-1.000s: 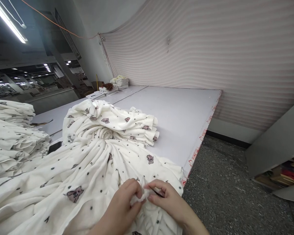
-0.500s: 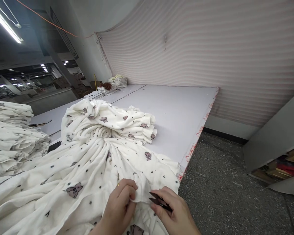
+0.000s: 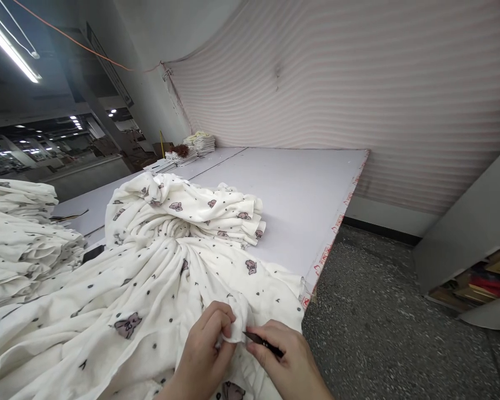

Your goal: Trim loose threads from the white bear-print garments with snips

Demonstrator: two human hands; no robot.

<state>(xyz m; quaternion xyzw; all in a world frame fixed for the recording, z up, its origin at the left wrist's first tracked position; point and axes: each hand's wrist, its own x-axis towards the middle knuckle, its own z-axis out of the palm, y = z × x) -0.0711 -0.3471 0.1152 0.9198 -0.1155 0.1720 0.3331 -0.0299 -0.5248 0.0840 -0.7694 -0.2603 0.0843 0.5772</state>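
White printed fabric (image 3: 162,311) with brown animal figures and small dark marks spreads in folds over the near part of the table. My left hand (image 3: 210,347) pinches a bit of this fabric near its edge, raising a small fold. In my right hand (image 3: 289,355) are dark thread snips (image 3: 263,343), gripped between thumb and fingers. Their blades are pressed together, and the tips touch or almost touch the pinched fold just right of my left fingers.
Piled fabric of the same print (image 3: 20,244) lies at the left. A dark flat object (image 3: 93,253) rests beside it. Stacked cloths (image 3: 200,143) sit at the table's far end. Past the table's right edge (image 3: 331,239) are the floor and a grey cabinet (image 3: 466,239).
The snips' blades, apart before, are now closed. My right hand has moved slightly left, bringing the tips up to the pinched fold. My left hand keeps its pinch.
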